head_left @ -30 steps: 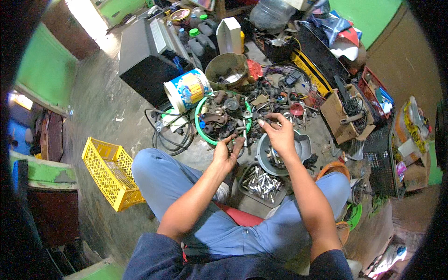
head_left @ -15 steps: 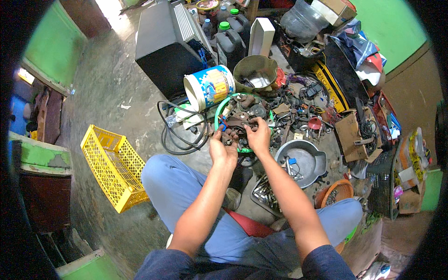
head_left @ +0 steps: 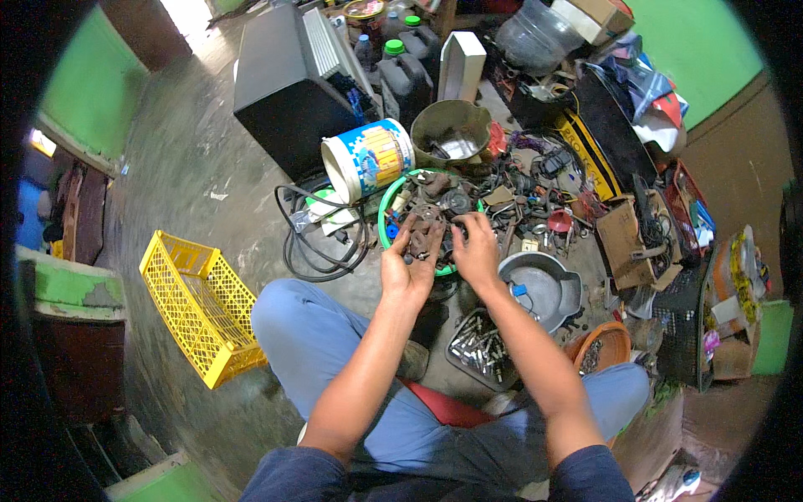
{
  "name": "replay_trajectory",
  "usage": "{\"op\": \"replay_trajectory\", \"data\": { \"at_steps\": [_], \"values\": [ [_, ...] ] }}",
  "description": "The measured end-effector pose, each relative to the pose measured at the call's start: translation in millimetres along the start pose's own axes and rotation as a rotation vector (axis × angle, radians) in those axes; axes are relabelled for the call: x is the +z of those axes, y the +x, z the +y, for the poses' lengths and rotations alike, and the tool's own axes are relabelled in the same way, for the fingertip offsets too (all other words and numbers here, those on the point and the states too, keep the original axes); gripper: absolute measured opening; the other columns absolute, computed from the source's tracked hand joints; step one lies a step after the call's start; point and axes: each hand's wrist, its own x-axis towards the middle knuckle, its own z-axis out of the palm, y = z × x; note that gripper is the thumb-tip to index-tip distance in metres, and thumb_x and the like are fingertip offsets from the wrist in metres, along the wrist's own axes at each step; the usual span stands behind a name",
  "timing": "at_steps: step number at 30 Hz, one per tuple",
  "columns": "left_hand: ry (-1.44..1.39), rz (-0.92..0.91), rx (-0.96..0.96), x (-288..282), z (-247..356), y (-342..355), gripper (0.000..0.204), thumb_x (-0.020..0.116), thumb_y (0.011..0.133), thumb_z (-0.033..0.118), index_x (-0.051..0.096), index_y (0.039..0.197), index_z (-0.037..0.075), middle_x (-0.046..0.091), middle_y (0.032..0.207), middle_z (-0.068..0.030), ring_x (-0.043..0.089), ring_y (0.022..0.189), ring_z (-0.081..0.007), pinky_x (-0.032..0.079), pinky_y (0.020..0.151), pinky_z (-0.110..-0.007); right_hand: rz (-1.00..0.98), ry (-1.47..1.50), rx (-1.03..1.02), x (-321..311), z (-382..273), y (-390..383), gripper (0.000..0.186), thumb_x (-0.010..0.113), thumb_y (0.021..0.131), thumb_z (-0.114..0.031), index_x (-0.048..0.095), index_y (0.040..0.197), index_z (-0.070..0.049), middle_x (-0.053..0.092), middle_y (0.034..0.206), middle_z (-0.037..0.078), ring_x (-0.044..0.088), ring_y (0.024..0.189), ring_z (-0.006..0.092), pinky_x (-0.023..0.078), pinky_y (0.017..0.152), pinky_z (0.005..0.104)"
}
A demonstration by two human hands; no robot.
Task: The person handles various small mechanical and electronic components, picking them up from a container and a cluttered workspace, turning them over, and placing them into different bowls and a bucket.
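- left hand (head_left: 408,266): palm up, fingers spread and loosely bent over the near edge of the round basin; a small dark piece seems to rest on it.
- right hand (head_left: 477,255): fingers curled, thumb and forefinger drawn together just beside the left fingertips; whether anything is pinched cannot be told.
- green-rimmed basin (head_left: 384,219): directly beyond and beneath the hands, its smooth curved rim partly hidden by them; within, a heap of metal parts (head_left: 431,182), brown, rough and irregular.
- right boundary: grey basin (head_left: 565,284), smooth, round, with a projecting lip, close beside the right forearm; a small blue piece lies inside.
- near boundary: dark tray (head_left: 485,378), rounded corners, holding slender shiny metal pieces, between the forearms and the right leg.
- left boundary: black cable (head_left: 326,274), looped loosely near the green rim.
- far boundary: white-and-blue bucket (head_left: 372,159), cylindrical, tipped on its side; behind it, a black cabinet (head_left: 284,92), box-shaped and flat-sided.
- open room: concrete floor (head_left: 192,192), worn and scuffed, stretching left from the cable toward the yellow crate (head_left: 180,305), rectangular, of latticed plastic, well apart from the hands.
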Motion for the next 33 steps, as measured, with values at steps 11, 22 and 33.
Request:
{"op": "replay_trajectory", "data": {
  "at_steps": [11,22,33],
  "values": [
    [0.110,-0.358,-0.302,16.1,-51.1,-37.2,0.050,0.041,0.103,0.023,0.036,0.146,-0.003,0.041,0.148,-0.0273,0.037,0.141,-0.0403,0.032,0.119,-0.051,-0.035,0.187,-0.051,-206.9,-0.3,-82.9,0.014,0.062,0.086,0.001,0.067,0.100,0.001,0.067,0.095,0.017,0.066,0.090,0.0357,0.052,0.080,0.0396],
    [0.192,-0.522,-0.523,76.1,-159.5,-113.9,0.045,0.037,0.105,0.021,0.039,0.145,0.001,0.041,0.150,-0.0246,0.034,0.144,-0.0374,0.028,0.120,-0.049,0.173,0.241,-0.068,-249.9,-23.7,-116.8,0.018,0.075,0.081,-0.007,0.067,0.096,-0.001,0.065,0.094,0.016,0.067,0.087,0.0351,0.053,0.074,0.0410],
    [0.176,-0.473,-0.615,92.0,-206.8,-134.1,0.045,0.033,0.104,0.019,0.039,0.144,0.000,0.042,0.149,-0.0228,0.037,0.143,-0.0358,0.031,0.119,-0.049,0.251,0.393,0.139,-287.7,2.9,-137.3,0.013,0.070,0.088,-0.010,0.064,0.093,0.001,0.065,0.087,0.015,0.066,0.082,0.0309,0.050,0.074,0.0391]
  ]
}}
